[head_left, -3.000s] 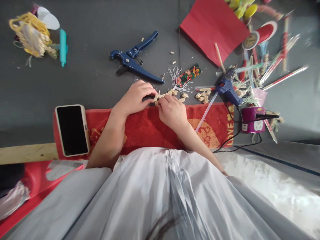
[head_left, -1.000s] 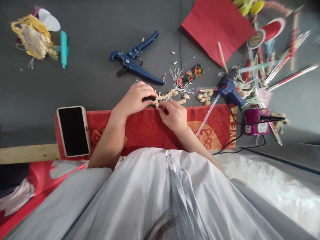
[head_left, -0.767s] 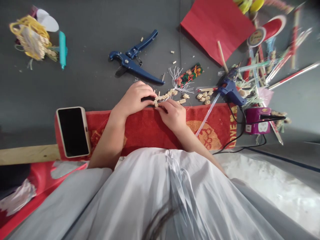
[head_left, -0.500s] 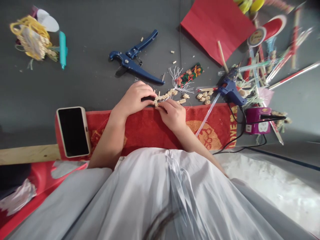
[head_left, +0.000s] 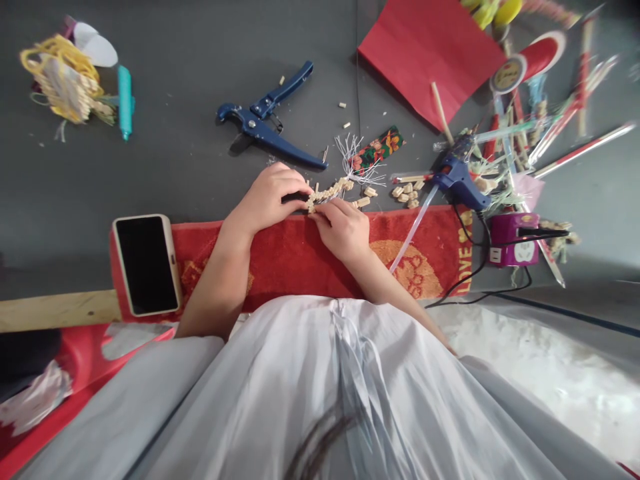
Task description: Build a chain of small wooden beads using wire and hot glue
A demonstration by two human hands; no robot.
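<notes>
A curved chain of small straw-coloured pieces (head_left: 330,191) lies between my two hands at the table's near side. My left hand (head_left: 275,195) pinches its left end with thumb and fingers. From the right, my right hand (head_left: 344,225) has its fingers closed on the lower part of that end; the fingertips are partly hidden. White threads (head_left: 373,177) fan out beyond the chain's far end, beside a green floral strip (head_left: 379,149). Loose straw-coloured pieces (head_left: 407,194) lie to the right of the hands.
A blue cutter (head_left: 273,130) lies open beyond my hands. To the right are a blue glue gun (head_left: 461,177), a red thread spool (head_left: 537,59) and a purple socket block (head_left: 513,230). A phone (head_left: 146,265) rests on the red towel (head_left: 280,267). Red paper (head_left: 430,53) lies at the back.
Both hands keep nearly the same grip on the chain. My right hand has shifted very slightly left; the view has turned a little.
</notes>
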